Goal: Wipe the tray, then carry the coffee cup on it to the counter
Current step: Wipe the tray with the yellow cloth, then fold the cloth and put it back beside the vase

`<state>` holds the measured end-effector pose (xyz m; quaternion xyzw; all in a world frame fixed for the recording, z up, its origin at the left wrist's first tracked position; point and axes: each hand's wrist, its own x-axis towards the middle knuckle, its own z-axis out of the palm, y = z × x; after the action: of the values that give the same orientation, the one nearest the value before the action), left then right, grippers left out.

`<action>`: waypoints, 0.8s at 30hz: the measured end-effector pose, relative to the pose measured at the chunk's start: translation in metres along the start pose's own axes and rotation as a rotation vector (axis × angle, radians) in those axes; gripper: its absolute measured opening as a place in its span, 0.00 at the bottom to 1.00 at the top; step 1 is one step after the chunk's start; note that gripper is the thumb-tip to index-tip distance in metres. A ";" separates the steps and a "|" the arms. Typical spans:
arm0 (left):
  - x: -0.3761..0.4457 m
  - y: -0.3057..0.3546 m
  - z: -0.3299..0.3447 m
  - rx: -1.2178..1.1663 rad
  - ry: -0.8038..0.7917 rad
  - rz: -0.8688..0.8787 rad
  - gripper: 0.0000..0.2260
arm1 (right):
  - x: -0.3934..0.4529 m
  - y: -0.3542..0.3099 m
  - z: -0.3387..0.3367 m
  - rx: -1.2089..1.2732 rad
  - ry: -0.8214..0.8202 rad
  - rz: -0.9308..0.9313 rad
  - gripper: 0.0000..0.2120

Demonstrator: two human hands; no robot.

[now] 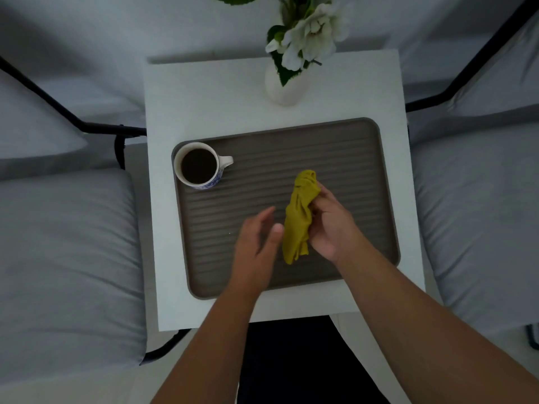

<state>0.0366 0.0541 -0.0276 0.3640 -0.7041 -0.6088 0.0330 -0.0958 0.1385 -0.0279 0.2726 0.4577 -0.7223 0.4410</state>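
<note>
A full coffee cup stands in the far-left corner of the ridged tray on the white worktop. My left hand hovers mid-tray, fingers loosely spread and empty. My right hand pinches a bunched yellow cloth.

Flowers cut off above.
</note>
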 end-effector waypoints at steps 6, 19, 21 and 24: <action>0.006 0.022 0.023 -0.049 -0.148 -0.072 0.28 | 0.001 -0.018 0.003 0.012 0.033 0.002 0.17; 0.007 0.061 0.033 -0.197 -0.147 -0.150 0.12 | -0.029 -0.041 -0.027 -0.292 -0.115 0.121 0.19; 0.010 0.071 0.030 -0.222 -0.182 -0.151 0.11 | -0.032 -0.045 -0.033 -0.286 -0.125 0.156 0.19; 0.014 0.086 0.027 -0.336 -0.195 -0.244 0.11 | -0.035 -0.050 -0.036 -0.273 -0.085 0.196 0.18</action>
<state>-0.0275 0.0685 0.0362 0.3751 -0.5435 -0.7493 -0.0491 -0.1245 0.1938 0.0056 0.2229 0.5036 -0.6178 0.5613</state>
